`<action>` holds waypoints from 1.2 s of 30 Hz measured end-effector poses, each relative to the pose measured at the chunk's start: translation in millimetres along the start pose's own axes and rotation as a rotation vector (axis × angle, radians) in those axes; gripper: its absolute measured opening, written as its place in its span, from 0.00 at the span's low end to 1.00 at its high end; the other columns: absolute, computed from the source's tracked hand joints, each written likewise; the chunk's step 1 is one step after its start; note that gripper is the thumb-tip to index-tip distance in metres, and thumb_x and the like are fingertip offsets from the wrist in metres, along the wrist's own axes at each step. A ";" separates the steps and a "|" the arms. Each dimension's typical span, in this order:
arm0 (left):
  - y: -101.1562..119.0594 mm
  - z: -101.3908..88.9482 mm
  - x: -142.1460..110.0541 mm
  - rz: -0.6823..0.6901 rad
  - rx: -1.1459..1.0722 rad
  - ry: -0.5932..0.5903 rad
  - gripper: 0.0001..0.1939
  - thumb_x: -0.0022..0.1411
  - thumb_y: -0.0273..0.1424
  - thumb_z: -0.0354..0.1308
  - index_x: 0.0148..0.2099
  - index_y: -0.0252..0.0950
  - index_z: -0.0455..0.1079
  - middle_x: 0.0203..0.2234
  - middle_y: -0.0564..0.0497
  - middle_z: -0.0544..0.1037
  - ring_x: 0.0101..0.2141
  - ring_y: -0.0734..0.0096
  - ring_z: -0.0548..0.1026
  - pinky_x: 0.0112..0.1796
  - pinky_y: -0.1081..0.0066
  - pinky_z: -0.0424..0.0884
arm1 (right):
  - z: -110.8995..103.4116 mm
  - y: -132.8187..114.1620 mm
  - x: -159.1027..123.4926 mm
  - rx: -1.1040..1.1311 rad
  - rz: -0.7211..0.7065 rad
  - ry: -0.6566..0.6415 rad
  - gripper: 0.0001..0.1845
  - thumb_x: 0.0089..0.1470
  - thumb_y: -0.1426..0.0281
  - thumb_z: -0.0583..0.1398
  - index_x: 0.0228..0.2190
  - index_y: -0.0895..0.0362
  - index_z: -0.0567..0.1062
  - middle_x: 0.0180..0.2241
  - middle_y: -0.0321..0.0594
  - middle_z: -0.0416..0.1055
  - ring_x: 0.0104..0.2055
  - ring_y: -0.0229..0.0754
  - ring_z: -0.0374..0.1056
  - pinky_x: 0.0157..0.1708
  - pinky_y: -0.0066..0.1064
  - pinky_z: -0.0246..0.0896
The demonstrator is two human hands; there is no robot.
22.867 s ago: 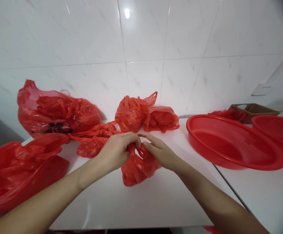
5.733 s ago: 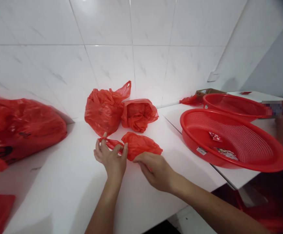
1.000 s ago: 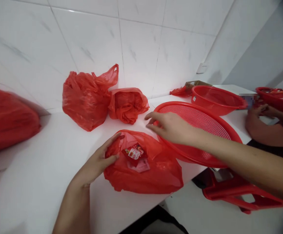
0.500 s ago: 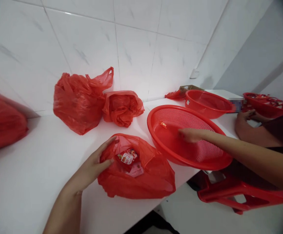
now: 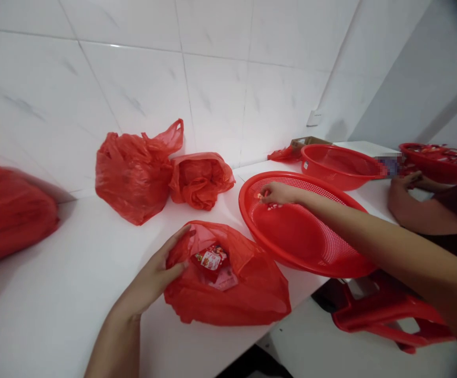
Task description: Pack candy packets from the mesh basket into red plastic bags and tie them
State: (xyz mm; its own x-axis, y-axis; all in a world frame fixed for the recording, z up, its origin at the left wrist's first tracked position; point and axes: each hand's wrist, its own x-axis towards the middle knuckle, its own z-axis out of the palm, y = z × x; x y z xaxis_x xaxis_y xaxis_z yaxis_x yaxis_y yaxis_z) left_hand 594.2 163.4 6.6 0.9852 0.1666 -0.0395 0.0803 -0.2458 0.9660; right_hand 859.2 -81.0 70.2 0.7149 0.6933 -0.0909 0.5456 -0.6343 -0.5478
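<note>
My left hand grips the rim of an open red plastic bag, thumb outside and fingers over the edge. Inside the bag lie red printed packets with white labels and a pinkish piece. My right hand reaches into a red perforated plastic basket, by its far left wall. Its fingertips pinch a small orange-and-white wrapped candy. Small whitish bits show just below the fingers, too blurred to name.
Two red plastic bags stand against the tiled wall, and another red bag is at far left. Behind the basket sits a red basin. At right, a co-worker's arm rests near a filled red basket. A red stool stands below.
My right hand has moved left and away from me across the basket to the candy at its far wall. My left hand keeps its hold on the bag. The view has shifted slightly.
</note>
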 end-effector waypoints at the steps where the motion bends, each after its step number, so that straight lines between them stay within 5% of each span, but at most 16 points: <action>1: 0.5 0.5 -0.1 0.001 0.001 -0.004 0.36 0.61 0.39 0.57 0.68 0.45 0.49 0.67 0.52 0.51 0.65 0.54 0.51 0.58 0.64 0.62 | -3.2 -15.0 -3.3 0.043 -0.038 -0.045 0.14 0.53 0.60 0.59 0.33 0.58 0.74 0.28 0.39 0.73 0.28 0.35 0.67 0.31 0.26 0.62; 4: 1.8 1.8 -0.9 0.005 -0.010 -0.022 0.35 0.62 0.37 0.56 0.68 0.46 0.49 0.67 0.54 0.49 0.65 0.54 0.48 0.58 0.63 0.62 | 2.2 -67.5 -25.2 0.234 -0.253 -0.224 0.14 0.54 0.59 0.59 0.36 0.56 0.73 0.36 0.40 0.74 0.34 0.37 0.70 0.34 0.27 0.64; 7: 2.9 2.7 -2.0 -0.009 -0.046 -0.027 0.35 0.62 0.37 0.56 0.68 0.46 0.48 0.68 0.53 0.49 0.65 0.53 0.51 0.58 0.62 0.63 | 32.5 -110.7 -55.3 0.090 -0.388 -0.373 0.13 0.56 0.59 0.58 0.36 0.55 0.72 0.33 0.39 0.74 0.33 0.39 0.69 0.31 0.28 0.63; 11: 4.8 2.4 -3.8 -0.011 -0.072 -0.021 0.36 0.61 0.37 0.56 0.68 0.46 0.48 0.68 0.51 0.49 0.64 0.52 0.54 0.57 0.62 0.65 | 75.5 -128.8 -70.9 -0.289 -0.492 -0.267 0.15 0.59 0.67 0.53 0.44 0.59 0.71 0.39 0.48 0.73 0.40 0.46 0.69 0.37 0.34 0.63; 17: 2.6 -0.3 -3.0 0.023 0.000 0.021 0.36 0.60 0.34 0.54 0.68 0.43 0.49 0.67 0.49 0.53 0.62 0.52 0.58 0.56 0.61 0.66 | 78.0 -106.5 -73.1 -0.456 -0.440 -0.332 0.20 0.59 0.65 0.54 0.50 0.60 0.71 0.41 0.51 0.73 0.41 0.50 0.71 0.37 0.37 0.65; 21: -11.5 -2.0 5.6 0.073 0.166 0.197 0.34 0.56 0.28 0.52 0.66 0.41 0.55 0.63 0.47 0.60 0.60 0.53 0.61 0.58 0.55 0.62 | 69.5 -94.0 -98.3 -0.537 -0.550 -0.340 0.19 0.55 0.63 0.59 0.47 0.57 0.74 0.37 0.47 0.74 0.40 0.48 0.70 0.39 0.37 0.66; 28: -9.2 5.6 -4.4 -0.053 0.280 0.410 0.31 0.59 0.43 0.55 0.63 0.44 0.58 0.60 0.45 0.65 0.48 0.55 0.74 0.50 0.53 0.69 | 44.6 -34.6 -151.0 -0.450 -0.500 0.132 0.16 0.59 0.70 0.55 0.49 0.54 0.72 0.51 0.49 0.67 0.49 0.49 0.66 0.44 0.44 0.65; 32: -5.3 16.9 -29.2 -0.148 0.281 0.461 0.36 0.58 0.49 0.55 0.65 0.46 0.54 0.63 0.46 0.58 0.51 0.53 0.70 0.46 0.58 0.72 | 35.8 16.8 -146.0 -0.454 -0.443 0.150 0.22 0.60 0.78 0.49 0.50 0.49 0.72 0.48 0.43 0.72 0.48 0.45 0.69 0.43 0.40 0.66; 36: -7.0 21.9 -52.1 -0.272 0.235 0.456 0.40 0.56 0.54 0.55 0.66 0.46 0.50 0.60 0.43 0.62 0.47 0.54 0.73 0.43 0.59 0.72 | 37.3 27.9 -128.9 -0.480 -0.426 0.387 0.21 0.60 0.78 0.49 0.47 0.51 0.75 0.55 0.46 0.66 0.53 0.51 0.65 0.47 0.47 0.62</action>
State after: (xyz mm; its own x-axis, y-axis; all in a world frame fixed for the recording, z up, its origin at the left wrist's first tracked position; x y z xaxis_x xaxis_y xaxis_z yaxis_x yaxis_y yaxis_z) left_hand 545.6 135.5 -3.7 0.7642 0.6348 -0.1140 0.4039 -0.3331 0.8520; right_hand 765.9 -175.3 35.6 0.4532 0.7989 0.3955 0.8773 -0.4784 -0.0388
